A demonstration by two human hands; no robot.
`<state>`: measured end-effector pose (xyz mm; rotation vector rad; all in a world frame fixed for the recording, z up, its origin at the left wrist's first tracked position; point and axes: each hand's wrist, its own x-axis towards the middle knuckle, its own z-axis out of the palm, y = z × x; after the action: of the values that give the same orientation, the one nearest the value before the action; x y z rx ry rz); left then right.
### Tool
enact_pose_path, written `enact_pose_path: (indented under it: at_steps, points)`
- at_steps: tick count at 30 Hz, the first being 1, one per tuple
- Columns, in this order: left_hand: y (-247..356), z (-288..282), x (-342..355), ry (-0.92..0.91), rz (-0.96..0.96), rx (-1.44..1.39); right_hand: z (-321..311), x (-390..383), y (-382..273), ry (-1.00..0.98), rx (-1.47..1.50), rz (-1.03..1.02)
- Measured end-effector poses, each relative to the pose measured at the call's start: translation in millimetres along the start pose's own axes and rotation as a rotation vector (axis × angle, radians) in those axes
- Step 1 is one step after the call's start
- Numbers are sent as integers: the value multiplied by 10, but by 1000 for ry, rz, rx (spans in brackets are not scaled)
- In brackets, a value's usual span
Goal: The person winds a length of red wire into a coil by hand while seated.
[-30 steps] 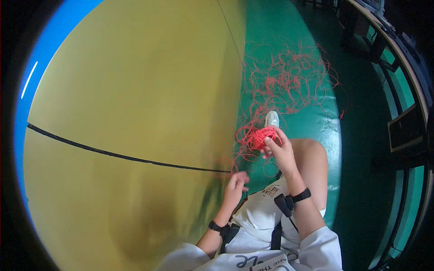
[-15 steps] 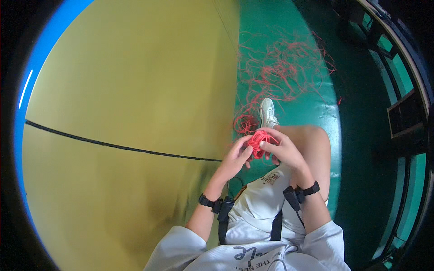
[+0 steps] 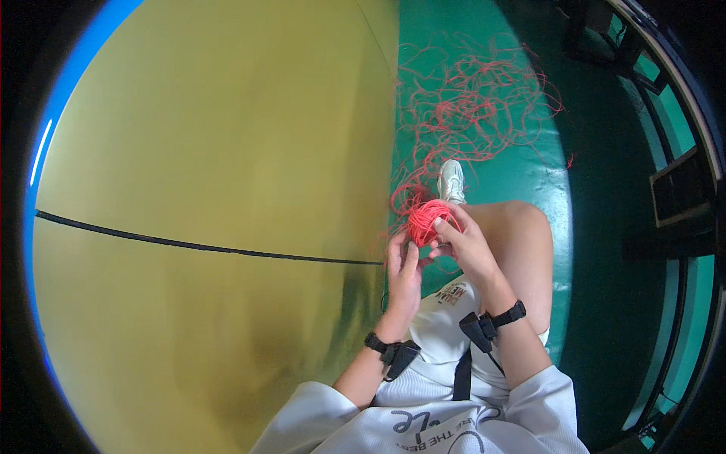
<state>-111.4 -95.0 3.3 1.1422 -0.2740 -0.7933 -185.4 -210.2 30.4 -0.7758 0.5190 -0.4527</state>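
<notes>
A bundle of thin red cord (image 3: pixel 425 219), wound into a rough ball, is held up above my lap. My right hand (image 3: pixel 463 240) grips it from the right, thumb on top and fingers curled round the far side and beneath. Close below the bundle's left edge, my left hand (image 3: pixel 402 268) has its thumb and fingers drawn together by the cord; faint strands show beside the fingertips, though the exact grip is partly hidden. From the bundle, cord trails forward into a loose tangle of red cord (image 3: pixel 476 106) on the green floor.
A broad yellow surface (image 3: pixel 227 136) with a black line (image 3: pixel 189 244) fills the left side. My white shoe (image 3: pixel 451 180) rests on the green floor (image 3: pixel 522 170), close to the tangle. Dark frames (image 3: pixel 681 189) stand along the far right.
My left hand has shifted slightly down from the bundle, its forearm swinging rightward. The right hand and bundle have moved a little up and left, and the bundle has turned.
</notes>
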Motion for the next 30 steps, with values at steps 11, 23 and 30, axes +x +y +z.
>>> enact_pose_path:
  at_steps: [11,23,30]
  points:
    - [-124,-16,30,5,-44,126,-10,30,91,12,-142,-103]
    - [359,-284,187,-271,-401,346,-26,-51,-2,-160,-730,-47]
    - [124,-546,181,-257,-558,-33,-13,-37,76,-68,-660,-253]
